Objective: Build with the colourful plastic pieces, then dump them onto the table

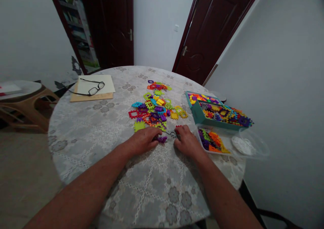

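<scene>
Purple piece (162,139), frame centre: pinched in my left hand (145,140); right hand (187,141) curled at a red piece (178,126), pinch unconfirmable.

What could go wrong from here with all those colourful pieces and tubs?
The left hand and right hand are close to the loose pile, so a careless sweep might scatter pieces.
The clear tub sits beside the right hand and seems to reach past the edge of the table; a bump could tip it.
The teal box is heaped, so pieces might spill.
</scene>
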{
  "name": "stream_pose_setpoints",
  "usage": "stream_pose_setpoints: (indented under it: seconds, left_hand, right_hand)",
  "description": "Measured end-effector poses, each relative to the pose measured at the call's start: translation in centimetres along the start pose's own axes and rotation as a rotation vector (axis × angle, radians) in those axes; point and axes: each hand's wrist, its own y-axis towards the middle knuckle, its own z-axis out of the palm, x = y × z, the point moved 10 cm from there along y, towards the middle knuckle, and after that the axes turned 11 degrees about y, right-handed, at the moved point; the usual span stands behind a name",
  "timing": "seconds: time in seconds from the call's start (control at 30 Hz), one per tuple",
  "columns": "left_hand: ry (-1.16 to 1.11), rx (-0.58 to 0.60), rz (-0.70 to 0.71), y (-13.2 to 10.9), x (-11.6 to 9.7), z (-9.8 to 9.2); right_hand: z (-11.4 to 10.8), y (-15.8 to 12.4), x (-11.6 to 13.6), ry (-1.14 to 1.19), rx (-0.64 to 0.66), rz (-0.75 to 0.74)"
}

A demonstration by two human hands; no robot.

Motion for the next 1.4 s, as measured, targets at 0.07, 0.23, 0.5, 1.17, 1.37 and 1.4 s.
stream_pose_setpoints:
  seconds: [0.07,0.23,0.5,1.17,1.37,1.4]
  left_hand:
    - [-0.015,0.005,-0.001,-0.1,-0.1,-0.1]
    - [-0.03,0.018,0.001,-0.1,-0.1,-0.1]
    - [-0.101,-0.015,-0.037,-0.1,0.6,-0.5]
    - [0.028,0.07,0.065,-0.4,-0.8,-0.3]
    - [-0.013,0.072,0.036,-0.4,-0.4,-0.7]
    - [-0.012,0.066,0.031,-0.5,-0.3,-0.7]
  right_hand:
    - [0.1,0.1,0.2,-0.007,-0.01,0.004]
    - [0.3,0.3,0.0,0.02,-0.043,0.015]
    - [-0.1,0.3,1.1,0.384,-0.045,-0.094]
    - [2.8,2.3,4.4,0.085,-0.076,-0.201]
    - [2.7,1.7,4.1,0.039,-0.068,-0.195]
    - [2.6,1.6,4.0,0.048,-0.065,-0.2]
